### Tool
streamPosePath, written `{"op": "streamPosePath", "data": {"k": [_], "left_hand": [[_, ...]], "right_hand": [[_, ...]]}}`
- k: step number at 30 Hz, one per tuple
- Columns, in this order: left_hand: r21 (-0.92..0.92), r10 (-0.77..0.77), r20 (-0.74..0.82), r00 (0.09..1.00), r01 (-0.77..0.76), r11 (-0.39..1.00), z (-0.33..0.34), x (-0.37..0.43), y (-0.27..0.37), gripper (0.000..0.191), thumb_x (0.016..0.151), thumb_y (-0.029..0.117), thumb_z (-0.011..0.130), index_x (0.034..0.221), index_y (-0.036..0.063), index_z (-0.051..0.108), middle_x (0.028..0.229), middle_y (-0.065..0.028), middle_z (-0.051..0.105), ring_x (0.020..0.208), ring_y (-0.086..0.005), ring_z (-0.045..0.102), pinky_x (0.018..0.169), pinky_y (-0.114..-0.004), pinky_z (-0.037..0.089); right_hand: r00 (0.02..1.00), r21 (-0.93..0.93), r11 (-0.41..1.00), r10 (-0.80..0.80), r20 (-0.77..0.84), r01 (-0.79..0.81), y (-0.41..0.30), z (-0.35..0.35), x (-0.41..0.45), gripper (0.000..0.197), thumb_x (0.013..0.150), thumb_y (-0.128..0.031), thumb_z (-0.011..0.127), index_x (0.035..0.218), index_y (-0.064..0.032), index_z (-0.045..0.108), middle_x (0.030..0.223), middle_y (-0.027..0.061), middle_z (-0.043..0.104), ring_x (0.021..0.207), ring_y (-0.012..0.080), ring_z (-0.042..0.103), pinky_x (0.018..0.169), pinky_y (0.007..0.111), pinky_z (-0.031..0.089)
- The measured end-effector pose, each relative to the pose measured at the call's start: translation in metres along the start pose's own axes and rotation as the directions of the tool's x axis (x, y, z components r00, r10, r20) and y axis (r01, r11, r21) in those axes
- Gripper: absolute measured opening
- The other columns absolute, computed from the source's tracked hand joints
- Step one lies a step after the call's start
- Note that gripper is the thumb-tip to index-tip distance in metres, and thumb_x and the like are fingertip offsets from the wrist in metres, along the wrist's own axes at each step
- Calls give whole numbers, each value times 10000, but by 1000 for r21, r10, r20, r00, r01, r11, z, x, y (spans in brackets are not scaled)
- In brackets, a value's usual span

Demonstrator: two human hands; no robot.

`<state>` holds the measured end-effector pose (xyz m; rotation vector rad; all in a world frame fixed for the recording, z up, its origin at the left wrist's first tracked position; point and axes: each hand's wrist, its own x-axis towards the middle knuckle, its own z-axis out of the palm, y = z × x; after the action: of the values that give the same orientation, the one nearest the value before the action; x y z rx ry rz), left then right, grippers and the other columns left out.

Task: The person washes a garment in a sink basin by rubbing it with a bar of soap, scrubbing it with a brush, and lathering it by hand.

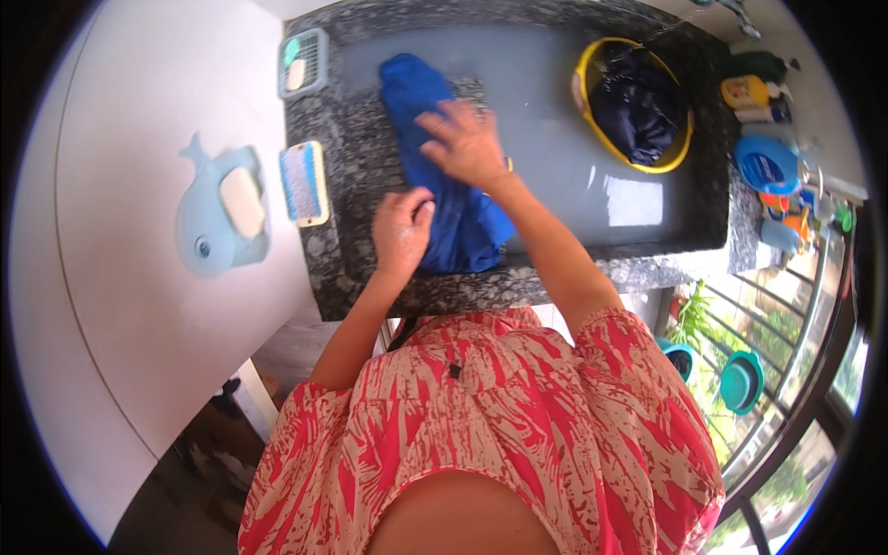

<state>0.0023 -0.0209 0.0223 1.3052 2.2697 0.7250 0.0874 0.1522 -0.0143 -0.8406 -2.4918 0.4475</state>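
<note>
A wet blue cloth garment [409,83] lies lengthwise on the ribbed washboard part of a dark granite laundry sink [416,295]. My right hand [465,142] is over the middle of the garment, fingers spread and slightly blurred; whether it touches the cloth is hard to tell. At the garment's left edge is my left hand [402,229], its thumb and fingers curved and apart, with no cloth plainly gripped. Greyish water [534,132] fills the basin to the right. A yellow-rimmed tub [586,114] holding dark wet cloth [635,104] stands in it, under splashing water from a tap [746,24].
On the left ledge are a soap basket [321,62] and a blue-and-white scrubbing brush [302,184]. A whale-shaped holder [201,215] with a soap bar [243,201] is on the white wall. Bottles [746,91] and a blue container [766,164] line the right ledge.
</note>
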Motion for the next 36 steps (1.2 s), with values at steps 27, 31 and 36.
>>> {"op": "streamPosePath", "data": {"k": [27, 31, 36], "left_hand": [[289, -326, 311, 893, 238, 927, 25, 28, -44, 1328, 647, 897, 469, 1501, -51, 100, 1584, -205, -103, 1445, -396, -163, 1073, -677, -75], [261, -343, 318, 884, 267, 928, 17, 26, -38, 1338, 655, 873, 506, 1508, -29, 7, 1583, -193, -125, 1438, -379, -203, 1088, -657, -74], [238, -300, 249, 921, 242, 941, 23, 24, -35, 1342, 642, 874, 524, 1510, -11, 8, 1586, -205, -61, 1447, -397, -143, 1079, -680, -47]], "right_hand": [[612, -372, 921, 361, 704, -116, 89, 19, -104, 280, 862, -200, 540, 1083, -85, 670, 985, 189, 666, 956, 353, 643, 849, 438, 517], [983, -230, 957, 183, 11, -176, 39, -11, -18, 164, 860, -182, 574, 972, -107, 666, 868, 136, 683, 790, 378, 651, 701, 462, 531], [975, 352, 922, 96, 203, -164, -105, -12, 62, 396, 866, -378, 629, 1098, -56, 638, 998, 190, 676, 898, 338, 664, 782, 420, 519]]}}
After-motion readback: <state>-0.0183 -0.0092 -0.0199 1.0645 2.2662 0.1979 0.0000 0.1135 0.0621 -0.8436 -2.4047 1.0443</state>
